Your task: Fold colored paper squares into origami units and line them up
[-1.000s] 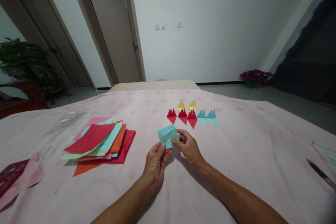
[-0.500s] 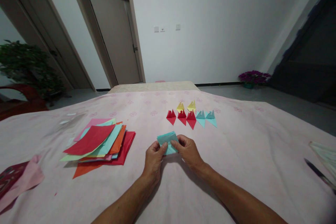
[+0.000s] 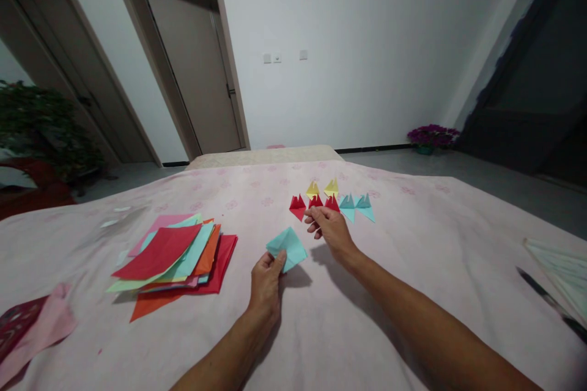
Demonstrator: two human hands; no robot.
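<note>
A folded light-blue paper (image 3: 288, 247), roughly diamond-shaped, is pinched at its lower left edge by my left hand (image 3: 266, 275), a little above the tablecloth. My right hand (image 3: 331, 231) is raised to the right of the paper, apart from it. Its thumb and index finger are close together, the other fingers loosely curled, and whether anything is between them is too small to tell. Just beyond it stand red folded birds (image 3: 298, 204), two light-blue folded birds (image 3: 365, 203) and two yellow ones (image 3: 331, 187); my right hand partly covers the nearest red ones.
A stack of coloured paper sheets (image 3: 165, 250) lies to the left on the pink floral tablecloth (image 3: 413, 293). A dark red item (image 3: 21, 324) with pink paper is at the far left. A dark pen-like object (image 3: 539, 287) lies at the right.
My right hand has let go of the light-blue paper and moved up and away towards the red birds. The paper has turned to show a diamond shape in my left hand. The view has shifted slightly.
</note>
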